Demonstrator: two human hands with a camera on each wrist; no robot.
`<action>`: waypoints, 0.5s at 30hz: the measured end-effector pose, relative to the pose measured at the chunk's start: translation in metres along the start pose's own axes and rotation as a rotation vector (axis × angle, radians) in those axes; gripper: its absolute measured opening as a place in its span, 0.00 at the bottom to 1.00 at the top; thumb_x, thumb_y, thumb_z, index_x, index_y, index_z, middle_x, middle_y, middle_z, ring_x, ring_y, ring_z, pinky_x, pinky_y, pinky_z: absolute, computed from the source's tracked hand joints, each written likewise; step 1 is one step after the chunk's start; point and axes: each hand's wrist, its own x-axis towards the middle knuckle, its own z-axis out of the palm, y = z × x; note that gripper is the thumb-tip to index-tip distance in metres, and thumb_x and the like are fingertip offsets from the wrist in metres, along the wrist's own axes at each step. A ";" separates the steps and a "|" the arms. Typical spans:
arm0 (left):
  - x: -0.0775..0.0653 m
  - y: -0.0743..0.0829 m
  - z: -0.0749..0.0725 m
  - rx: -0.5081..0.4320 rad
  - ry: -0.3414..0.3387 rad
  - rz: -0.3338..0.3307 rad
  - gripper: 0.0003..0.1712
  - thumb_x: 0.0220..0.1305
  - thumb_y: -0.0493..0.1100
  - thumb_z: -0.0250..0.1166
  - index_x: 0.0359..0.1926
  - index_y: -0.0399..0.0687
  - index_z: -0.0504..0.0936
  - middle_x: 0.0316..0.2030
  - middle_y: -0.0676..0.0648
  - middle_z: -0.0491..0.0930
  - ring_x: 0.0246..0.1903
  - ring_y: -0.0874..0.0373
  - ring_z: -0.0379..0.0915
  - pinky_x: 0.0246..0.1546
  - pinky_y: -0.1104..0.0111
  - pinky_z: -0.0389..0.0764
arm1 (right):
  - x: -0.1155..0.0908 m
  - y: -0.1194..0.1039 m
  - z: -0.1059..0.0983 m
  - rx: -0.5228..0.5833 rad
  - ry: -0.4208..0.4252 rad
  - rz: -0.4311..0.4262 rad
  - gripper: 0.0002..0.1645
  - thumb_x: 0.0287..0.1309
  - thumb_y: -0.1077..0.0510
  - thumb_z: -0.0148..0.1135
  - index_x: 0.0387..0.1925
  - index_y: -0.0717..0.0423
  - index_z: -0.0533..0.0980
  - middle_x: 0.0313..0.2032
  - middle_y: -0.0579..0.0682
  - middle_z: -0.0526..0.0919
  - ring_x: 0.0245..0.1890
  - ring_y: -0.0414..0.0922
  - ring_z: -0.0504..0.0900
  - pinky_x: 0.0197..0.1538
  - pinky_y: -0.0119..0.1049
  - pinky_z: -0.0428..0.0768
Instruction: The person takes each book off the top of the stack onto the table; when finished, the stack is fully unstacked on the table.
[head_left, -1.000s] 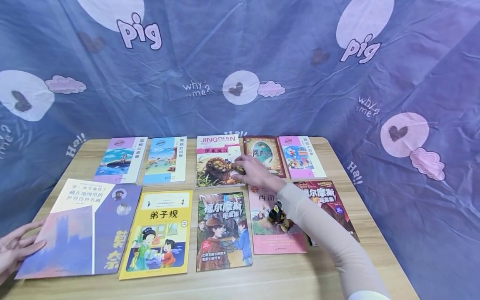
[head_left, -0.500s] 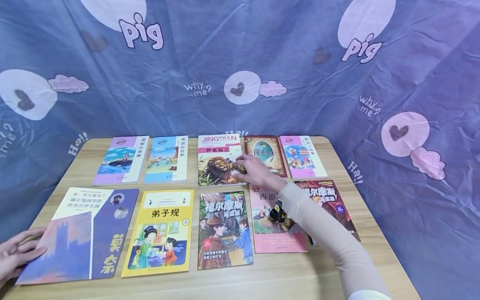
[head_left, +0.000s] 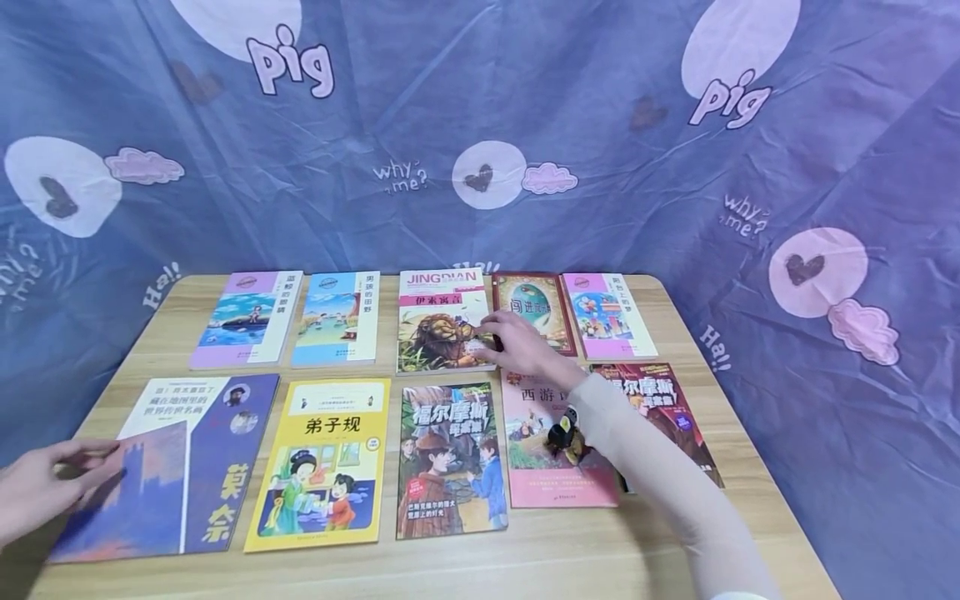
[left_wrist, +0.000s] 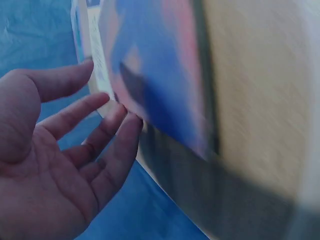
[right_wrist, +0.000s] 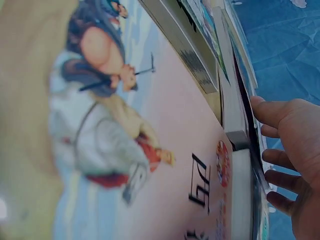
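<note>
In the head view my left hand [head_left: 56, 483] is at the left edge of a large blue, purple and white book [head_left: 213, 467], which lies on the table. The left wrist view shows that hand [left_wrist: 65, 155] palm up, thumb apart from the fingers, fingertips right at the book's [left_wrist: 165, 60] edge. My right hand [head_left: 521, 346] reaches to the right side of a book with a lion on its cover [head_left: 435, 337], fingers loosely bent at its edge. In the right wrist view this hand [right_wrist: 295, 155] has its fingers spread beside the books' edges.
Books lie in two rows on the wooden table [head_left: 360, 579]. A yellow book [head_left: 322, 462], a detective book [head_left: 450, 458] and a pink book [head_left: 558, 487] form the front row with others. A brown-framed book [head_left: 551, 321] stands behind my right hand. Blue printed cloth [head_left: 480, 100] surrounds the table.
The large blue book has come down flat in the front row, its far edge nearer to me. My left hand has loosened from it and shifted right. The right hand stays about where it was.
</note>
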 end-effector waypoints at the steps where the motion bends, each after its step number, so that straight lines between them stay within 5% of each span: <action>1: 0.001 0.009 -0.004 0.021 -0.012 0.029 0.37 0.72 0.53 0.68 0.60 0.20 0.74 0.36 0.32 0.86 0.27 0.50 0.83 0.22 0.65 0.78 | -0.004 0.001 -0.002 0.006 0.005 0.000 0.30 0.71 0.40 0.65 0.67 0.51 0.79 0.69 0.57 0.78 0.72 0.57 0.74 0.80 0.61 0.69; 5: 0.007 0.050 -0.006 0.059 -0.006 0.187 0.35 0.71 0.56 0.70 0.59 0.26 0.79 0.42 0.28 0.88 0.40 0.29 0.87 0.32 0.55 0.84 | -0.021 0.005 -0.011 0.023 0.026 0.021 0.29 0.72 0.42 0.66 0.67 0.52 0.79 0.69 0.57 0.77 0.72 0.58 0.74 0.79 0.63 0.70; 11: 0.011 0.125 0.012 -0.059 0.039 0.350 0.30 0.73 0.50 0.69 0.64 0.32 0.78 0.51 0.27 0.85 0.41 0.35 0.87 0.32 0.58 0.89 | -0.046 0.010 -0.022 0.022 0.064 0.049 0.29 0.71 0.42 0.67 0.66 0.52 0.80 0.70 0.57 0.76 0.72 0.59 0.73 0.76 0.67 0.71; 15: 0.012 0.175 0.022 -0.105 0.037 0.417 0.33 0.74 0.51 0.67 0.69 0.35 0.75 0.57 0.28 0.83 0.50 0.30 0.84 0.45 0.41 0.89 | -0.062 0.010 -0.029 -0.003 0.118 0.033 0.30 0.68 0.42 0.70 0.64 0.52 0.82 0.70 0.59 0.77 0.71 0.61 0.74 0.74 0.70 0.71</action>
